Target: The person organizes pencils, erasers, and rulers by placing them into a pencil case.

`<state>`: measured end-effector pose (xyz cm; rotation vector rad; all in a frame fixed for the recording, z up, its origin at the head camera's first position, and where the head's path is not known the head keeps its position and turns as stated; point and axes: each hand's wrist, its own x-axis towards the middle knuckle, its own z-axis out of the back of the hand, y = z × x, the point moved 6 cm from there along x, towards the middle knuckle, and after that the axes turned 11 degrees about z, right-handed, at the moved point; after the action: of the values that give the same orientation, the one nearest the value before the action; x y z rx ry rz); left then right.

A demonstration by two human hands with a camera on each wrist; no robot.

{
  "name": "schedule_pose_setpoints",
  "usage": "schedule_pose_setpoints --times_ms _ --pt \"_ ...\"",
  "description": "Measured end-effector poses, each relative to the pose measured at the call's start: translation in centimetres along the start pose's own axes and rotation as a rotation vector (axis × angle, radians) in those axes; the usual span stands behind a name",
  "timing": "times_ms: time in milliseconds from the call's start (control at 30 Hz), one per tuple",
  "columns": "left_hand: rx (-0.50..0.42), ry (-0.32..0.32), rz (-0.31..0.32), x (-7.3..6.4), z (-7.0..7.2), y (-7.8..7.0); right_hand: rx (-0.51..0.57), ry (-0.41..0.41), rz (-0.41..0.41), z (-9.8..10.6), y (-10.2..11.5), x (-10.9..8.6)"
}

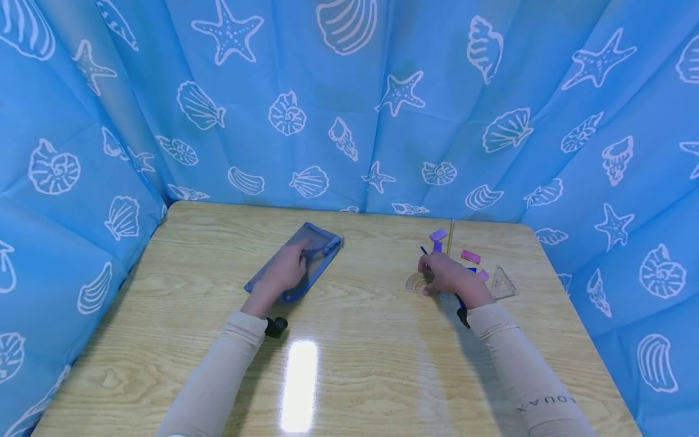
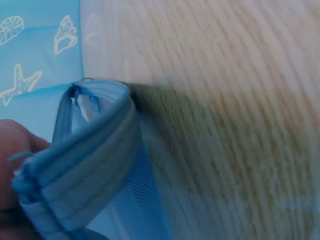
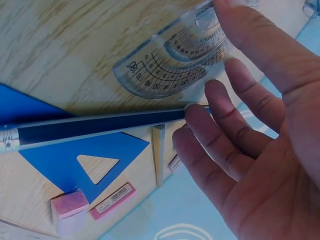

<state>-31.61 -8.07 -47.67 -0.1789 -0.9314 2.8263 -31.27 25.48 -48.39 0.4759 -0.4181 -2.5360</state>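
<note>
My left hand (image 1: 281,270) lies over a blue mesh pencil case (image 1: 319,233) on the left half of the table and grips it. In the left wrist view the zipped rim of the case stands apart, beside a part of the hand at the left edge. My right hand (image 1: 450,276) is low over the stationery on the right, thumb and bent fingers spread apart. Its thumb is at the upper end of a clear protractor (image 3: 160,70). The fingertips overlap the end of a dark pen-like stick (image 3: 100,125) in the right wrist view; whether they touch it I cannot tell.
Around the right hand lie a blue set square (image 3: 125,145), a pink eraser (image 3: 112,200), a pink-and-white eraser (image 3: 69,205), a yellow pencil (image 1: 450,237), purple blocks (image 1: 438,235) and a clear set square (image 1: 502,285). Blue shell-print curtain (image 1: 349,152) borders the table (image 1: 371,364).
</note>
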Motion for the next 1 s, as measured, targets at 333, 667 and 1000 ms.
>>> schedule_pose_setpoints --times_ms 333,667,1000 --pt "-0.199 -0.122 -0.017 0.2 1.0 0.2 -0.002 0.009 -0.009 -0.1 0.0 -0.2" --pt "-0.386 0.002 0.046 0.2 0.9 0.6 0.035 -0.061 0.025 -0.4 -0.1 -0.3" --pt "-0.467 0.043 0.008 -0.2 -0.4 1.0 0.032 -0.067 -0.027 -0.8 -0.1 -0.6"
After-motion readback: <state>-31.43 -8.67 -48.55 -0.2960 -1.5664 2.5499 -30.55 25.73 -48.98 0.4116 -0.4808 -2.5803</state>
